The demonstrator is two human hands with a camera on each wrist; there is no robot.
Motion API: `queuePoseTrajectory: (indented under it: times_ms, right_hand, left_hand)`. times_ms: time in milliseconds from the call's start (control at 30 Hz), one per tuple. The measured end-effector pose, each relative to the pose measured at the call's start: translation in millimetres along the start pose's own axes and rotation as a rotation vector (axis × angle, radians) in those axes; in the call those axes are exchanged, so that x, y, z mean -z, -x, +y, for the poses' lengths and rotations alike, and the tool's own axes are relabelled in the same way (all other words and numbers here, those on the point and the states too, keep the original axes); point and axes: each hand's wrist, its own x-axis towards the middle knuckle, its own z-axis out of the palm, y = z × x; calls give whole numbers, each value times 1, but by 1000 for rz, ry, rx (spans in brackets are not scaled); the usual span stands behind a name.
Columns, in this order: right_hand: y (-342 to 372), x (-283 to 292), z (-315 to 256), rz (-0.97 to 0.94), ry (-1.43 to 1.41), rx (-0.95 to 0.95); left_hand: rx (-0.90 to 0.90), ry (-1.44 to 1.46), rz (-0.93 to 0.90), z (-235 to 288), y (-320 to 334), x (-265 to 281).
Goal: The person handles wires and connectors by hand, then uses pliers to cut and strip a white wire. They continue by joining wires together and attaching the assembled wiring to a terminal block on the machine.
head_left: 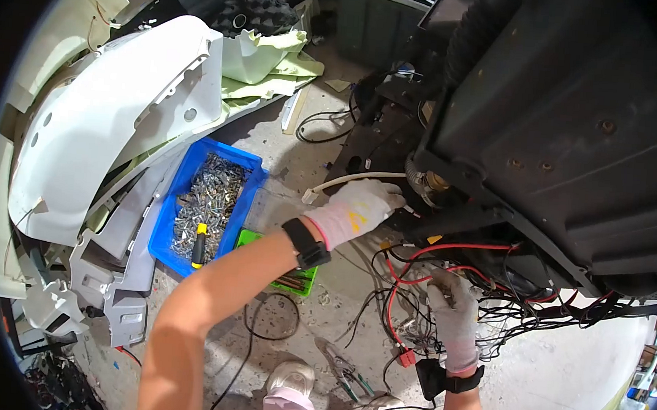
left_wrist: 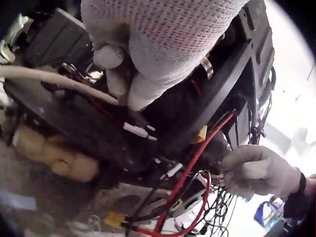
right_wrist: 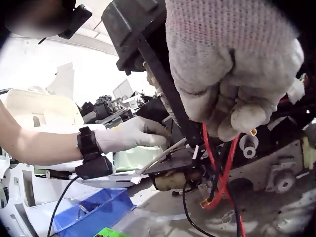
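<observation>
My left hand (head_left: 362,215), in a white knit glove, reaches into the black frame beside a pale hose (head_left: 357,179). In the left wrist view its thumb and fingers (left_wrist: 143,91) pinch a thin dark wire near a white connector (left_wrist: 135,130). The gloved right hand (head_left: 454,313) is lower, at the wiring bundle under the black housing (head_left: 569,146). Its curled fingers (right_wrist: 247,118) grip red and black cables (right_wrist: 228,170) in the right wrist view; the part inside the grip is hidden. A yellow connector (left_wrist: 114,219) hangs on a red lead.
A blue bin (head_left: 161,227) of loose screws holds a yellow-and-black screwdriver (head_left: 200,245). Beside it stands a green tray (head_left: 306,283). White body panels (head_left: 114,114) are piled at left. Pliers (head_left: 354,382) lie on the floor near the shoes. Tangled black wires (head_left: 557,316) spread at right.
</observation>
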Motion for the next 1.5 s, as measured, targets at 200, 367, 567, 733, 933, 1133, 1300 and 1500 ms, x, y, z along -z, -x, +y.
queuePoseTrajectory:
  times_ms: [200,367,567,733,933,1133,1300,1500]
  right_hand:
    - [6,8,-10,8,20,-25]
    - [-9,12,-35,-66,158,176]
    - [-47,-33,-77,-92,9,296]
    - [-81,-87,-69,-228,-129,59]
    - [-99,-96,-67,-272,36,75]
    - [-106,-90,-71,-398,-63,-148]
    - [-106,-87,-77,-435,-179,-268]
    - [-108,-96,-70,-372,-193,-271]
  left_hand:
    - [94,213,-30,-12,-14,-21]
    - [66,469,4,-35,8,28]
    - [118,496,-87,-76,44,59]
    - [100,499,-34,-68,59,45]
    - [101,561,11,-61,64,40]
    - [51,552,69,-65,64,30]
    - [0,560,64,-71,63,27]
    - [48,584,-3,-68,60,28]
